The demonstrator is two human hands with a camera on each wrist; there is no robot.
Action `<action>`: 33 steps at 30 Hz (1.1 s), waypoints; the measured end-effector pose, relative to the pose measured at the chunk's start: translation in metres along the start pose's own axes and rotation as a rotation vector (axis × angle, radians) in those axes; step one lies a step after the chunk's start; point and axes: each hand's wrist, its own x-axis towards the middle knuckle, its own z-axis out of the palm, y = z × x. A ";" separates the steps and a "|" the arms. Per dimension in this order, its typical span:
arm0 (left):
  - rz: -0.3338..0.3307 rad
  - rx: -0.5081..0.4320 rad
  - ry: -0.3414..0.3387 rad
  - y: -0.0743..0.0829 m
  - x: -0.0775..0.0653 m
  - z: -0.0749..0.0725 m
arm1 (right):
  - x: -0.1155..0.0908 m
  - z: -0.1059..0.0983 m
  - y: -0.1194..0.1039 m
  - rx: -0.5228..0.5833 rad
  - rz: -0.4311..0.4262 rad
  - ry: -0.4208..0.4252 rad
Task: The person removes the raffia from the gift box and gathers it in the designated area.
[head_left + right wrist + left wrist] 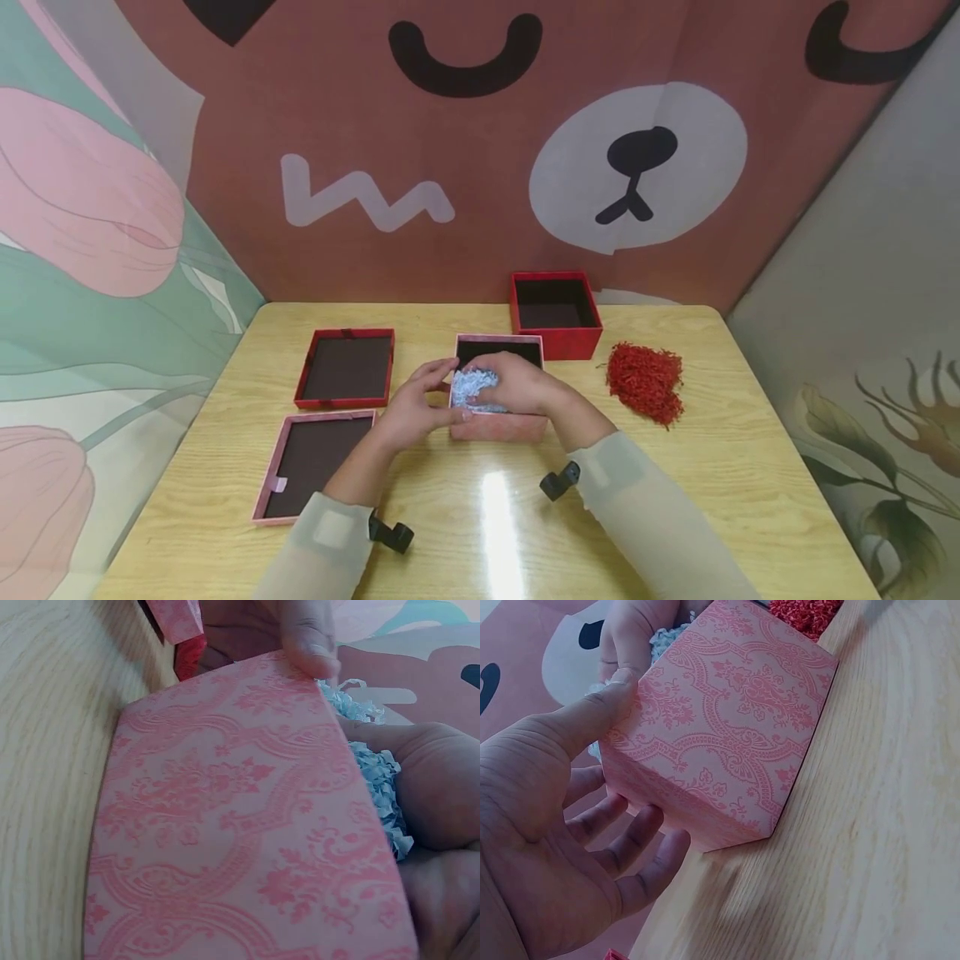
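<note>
A pink patterned box [498, 428] stands uncovered on the table, its dark inside partly visible. Light blue shredded paper [472, 387] fills its near left part. My left hand [420, 410] holds the box at its near left corner; in the left wrist view the thumb [604, 709] lies at the top edge and bent fingers [634, 836] are along the side. From above, my right hand [517, 385] reaches into the box and grips the blue paper between thumb and fingers. Its fingertips are hidden in the paper and box.
Behind the pink box is a red box [558, 343], open at the top. Red shredded paper [647, 383] lies in a heap at the right. To the left are a red lid [392, 367] and a pink lid [264, 500], both dark inside up.
</note>
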 end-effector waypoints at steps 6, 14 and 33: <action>-0.008 0.006 0.002 0.001 0.001 0.000 | -0.005 -0.008 0.001 0.022 0.015 0.049; -0.022 0.025 0.004 0.000 0.002 0.000 | -0.014 -0.025 0.000 0.061 0.056 0.095; -0.017 0.019 0.005 -0.001 0.002 0.000 | -0.043 -0.057 -0.001 0.135 0.070 0.172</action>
